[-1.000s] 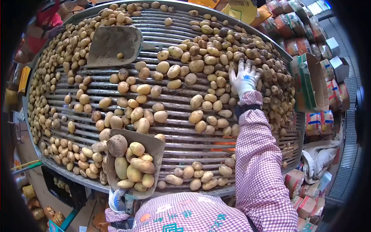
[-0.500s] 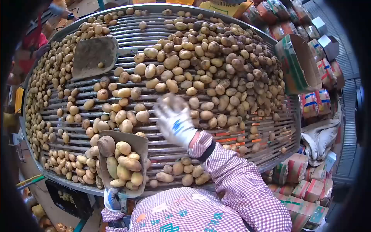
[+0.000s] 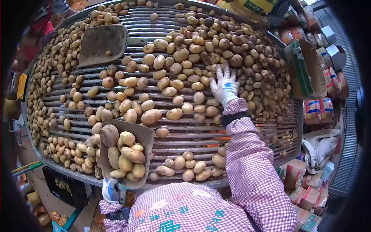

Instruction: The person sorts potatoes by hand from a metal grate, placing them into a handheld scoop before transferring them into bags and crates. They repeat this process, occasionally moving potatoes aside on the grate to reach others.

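My left hand (image 3: 111, 191), in a white and blue glove, grips the handle of a metal scoop (image 3: 143, 133) at the near edge of a slatted table (image 3: 193, 136). Several potatoes (image 3: 132, 155) lie in that scoop, one of them large and brownish. My right hand (image 3: 225, 86), in a white glove with blue marks, is stretched out with fingers spread. It rests over the near left side of a big heap of potatoes (image 3: 257, 71), touching or just above them; nothing shows in its grasp.
A second scoop (image 3: 102, 44), with one small potato in it, lies at the far left. An open cardboard box (image 3: 303, 69) stands at the right edge, with packed bags (image 3: 319, 110) beside it. A black crate (image 3: 63, 185) sits below the near left edge. A person's red clothing (image 3: 40, 27) shows far left.
My right hand has moved right and farther away, to the large heap. Potatoes near the middle have shifted. My left hand still holds the loaded scoop; the view has moved slightly.
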The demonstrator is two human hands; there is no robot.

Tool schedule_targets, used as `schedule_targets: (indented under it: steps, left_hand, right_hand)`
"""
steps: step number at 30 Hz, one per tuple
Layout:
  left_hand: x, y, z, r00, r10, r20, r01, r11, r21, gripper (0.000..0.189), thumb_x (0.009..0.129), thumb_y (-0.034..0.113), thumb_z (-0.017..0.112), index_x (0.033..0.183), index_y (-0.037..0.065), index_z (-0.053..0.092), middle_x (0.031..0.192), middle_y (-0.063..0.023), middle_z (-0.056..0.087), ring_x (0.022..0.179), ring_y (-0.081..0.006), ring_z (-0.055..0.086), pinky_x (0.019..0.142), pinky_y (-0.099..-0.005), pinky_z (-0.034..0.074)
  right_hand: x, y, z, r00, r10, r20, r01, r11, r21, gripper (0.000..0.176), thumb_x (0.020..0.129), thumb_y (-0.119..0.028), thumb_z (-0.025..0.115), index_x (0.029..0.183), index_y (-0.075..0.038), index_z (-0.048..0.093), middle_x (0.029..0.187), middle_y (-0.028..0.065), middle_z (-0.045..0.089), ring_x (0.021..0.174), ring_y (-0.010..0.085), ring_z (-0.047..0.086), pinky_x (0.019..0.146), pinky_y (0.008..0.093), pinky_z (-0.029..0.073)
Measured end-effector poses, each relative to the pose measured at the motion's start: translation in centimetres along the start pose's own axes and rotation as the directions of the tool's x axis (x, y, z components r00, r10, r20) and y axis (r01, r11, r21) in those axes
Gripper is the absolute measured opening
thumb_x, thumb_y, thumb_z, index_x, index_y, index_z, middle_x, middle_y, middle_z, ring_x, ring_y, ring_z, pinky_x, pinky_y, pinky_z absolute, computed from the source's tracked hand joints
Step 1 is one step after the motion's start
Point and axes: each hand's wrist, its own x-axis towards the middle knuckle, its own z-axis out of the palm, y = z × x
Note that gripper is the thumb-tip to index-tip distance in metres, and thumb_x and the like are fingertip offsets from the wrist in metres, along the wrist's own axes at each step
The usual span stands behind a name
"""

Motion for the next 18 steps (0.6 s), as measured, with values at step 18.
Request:
schedule_targets:
  steps: [18]
  left_hand:
    - [-0.3, 1.6, 1.6, 1.0, -0.018, 0.022, 0.019, 0.999, -0.031, 0.048, 0.1, 0.014, 0.044, 0.145, -0.002, 0.049, 0.14, -0.0141, 0.056, 0.121, -0.0219, 0.058, 0.101, -0.0352, 0.049]
  right_hand:
    - [-4.2, 2.3, -2.0, 0.947, -0.128, -0.296, 0.15, 0.987, 0.052, 0.073, 0.101, -0.044, 0.051, 0.161, -0.008, 0.031, 0.166, 0.0222, 0.031, 0.151, 0.0445, 0.032, 0.122, 0.058, 0.026]
